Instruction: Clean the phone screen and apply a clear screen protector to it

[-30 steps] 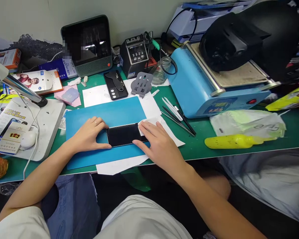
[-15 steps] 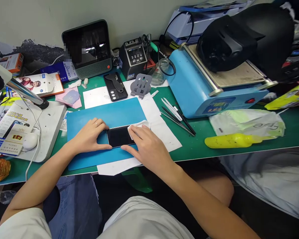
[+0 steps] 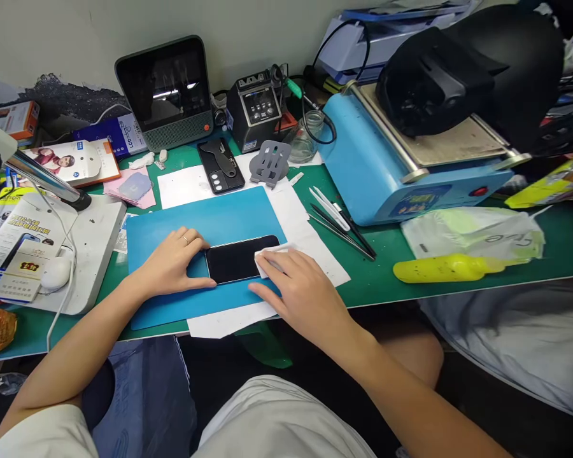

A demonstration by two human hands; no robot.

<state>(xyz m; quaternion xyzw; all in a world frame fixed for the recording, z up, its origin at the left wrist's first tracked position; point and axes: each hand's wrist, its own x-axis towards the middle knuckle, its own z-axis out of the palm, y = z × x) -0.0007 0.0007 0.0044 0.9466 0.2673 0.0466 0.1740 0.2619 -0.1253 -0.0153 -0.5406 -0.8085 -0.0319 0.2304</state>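
A smartphone [image 3: 233, 259] with a dark screen lies face up on a blue mat [image 3: 224, 213]. My left hand [image 3: 176, 262] grips its left end, with the thumb at the near edge and the fingers at the far edge. A white wipe [image 3: 263, 261] is pressed under the fingers of my right hand [image 3: 303, 286], over the phone's right end. The right thumb is spread out over the mat. Beyond the mat lies a black phone case [image 3: 214, 175] with a dark flat tool on it, beside a grey phone stand [image 3: 270, 162].
Tweezers and pens [image 3: 341, 222] lie right of the mat. A blue machine [image 3: 363, 168] stands behind them, with a yellow bottle [image 3: 439, 269] and a plastic bag [image 3: 477, 235] in front. At left is a lamp base [image 3: 98, 254]; a tablet-like display [image 3: 176, 89] leans at the back.
My right hand has slid right and slightly nearer with the wipe, uncovering more of the phone's screen. My left hand keeps its grip on the phone.
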